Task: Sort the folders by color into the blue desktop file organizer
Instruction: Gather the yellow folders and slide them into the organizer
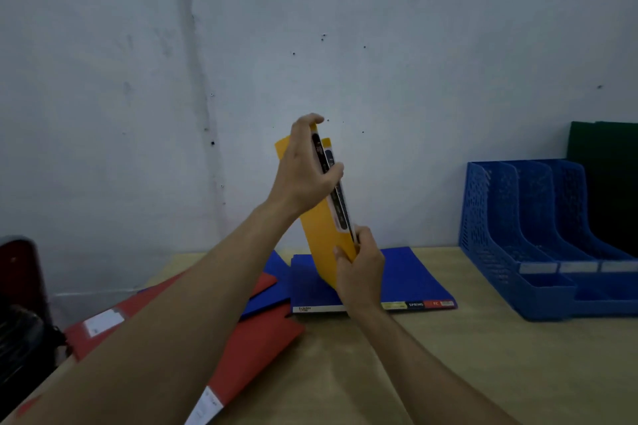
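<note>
I hold yellow folders (319,235) upright, edge-on, above the table's middle. My left hand (303,169) grips their upper part, my right hand (360,271) grips the lower corner. Under them a blue folder (411,278) lies flat, and another blue folder (272,283) pokes out to its left. Red folders (255,352) lie spread at the left, partly hidden by my left forearm. The blue desktop file organizer (511,245) stands at the right against the wall, and the slots I can see hold nothing.
A dark green board (604,148) leans on the wall behind the organizer. A dark red chair back (20,272) stands off the table's left edge. The tan tabletop (466,362) runs up to the pale wall.
</note>
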`<state>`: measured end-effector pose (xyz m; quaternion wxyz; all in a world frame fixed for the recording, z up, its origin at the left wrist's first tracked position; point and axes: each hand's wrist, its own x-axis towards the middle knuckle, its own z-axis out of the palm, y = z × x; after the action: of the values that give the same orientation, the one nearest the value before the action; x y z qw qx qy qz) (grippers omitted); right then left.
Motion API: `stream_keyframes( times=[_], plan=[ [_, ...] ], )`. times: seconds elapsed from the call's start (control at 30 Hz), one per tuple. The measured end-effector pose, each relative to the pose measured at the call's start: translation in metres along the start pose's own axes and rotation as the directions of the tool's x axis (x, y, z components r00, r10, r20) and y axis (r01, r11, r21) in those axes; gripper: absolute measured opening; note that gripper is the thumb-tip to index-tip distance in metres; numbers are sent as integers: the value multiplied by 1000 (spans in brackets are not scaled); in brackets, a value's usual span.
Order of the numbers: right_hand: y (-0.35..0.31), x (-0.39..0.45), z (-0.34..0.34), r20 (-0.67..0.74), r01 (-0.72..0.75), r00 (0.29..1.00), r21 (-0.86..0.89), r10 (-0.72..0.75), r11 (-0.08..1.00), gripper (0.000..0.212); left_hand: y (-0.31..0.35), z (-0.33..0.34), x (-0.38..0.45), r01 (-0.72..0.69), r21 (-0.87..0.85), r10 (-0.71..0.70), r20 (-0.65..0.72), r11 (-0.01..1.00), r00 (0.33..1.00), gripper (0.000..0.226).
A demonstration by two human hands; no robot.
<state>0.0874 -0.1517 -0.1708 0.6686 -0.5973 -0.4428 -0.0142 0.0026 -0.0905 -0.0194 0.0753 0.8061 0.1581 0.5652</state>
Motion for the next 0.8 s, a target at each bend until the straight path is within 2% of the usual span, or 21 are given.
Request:
stream_keyframes(
  times=[0.1,0.2,0.3,0.4,0.6,0.67,0.77,0.8],
  plan=[
    [7,-8,0,48,-30,998,-47,32,998,38,-1,7,-12,32,-21,-31,27,999,999,62],
    [9,-6,-5,118,-49,991,-76,58,996,40,-3,14,-24,50,-18,-50,-7,999,999,46],
    [4,6,-12,218,-7,976,-92,27,996,39,-5,15,-29,38,-21,-39,-37,999,999,40],
    [-5,21,-15,288,42,958,-166,8,985,53,-2,15,-27,-11,-39,12,31,999,999,38],
    [-4,21,-22,175,98,984,-351,-37,931,53,9,25,-19,-36,-115,61,227,993,972,37],
    [-3,23,-25,176,83,984,-403,-12,911,43,12,30,-20,-30,-139,61,229,990,971,35],
    [-2,28,-28,183,60,983,-427,21,902,6,14,35,-21,-14,-165,49,214,986,976,35],
    [-1,27,-29,165,63,986,-430,10,901,7,15,35,-22,-14,-169,50,210,986,976,35]
  ],
)
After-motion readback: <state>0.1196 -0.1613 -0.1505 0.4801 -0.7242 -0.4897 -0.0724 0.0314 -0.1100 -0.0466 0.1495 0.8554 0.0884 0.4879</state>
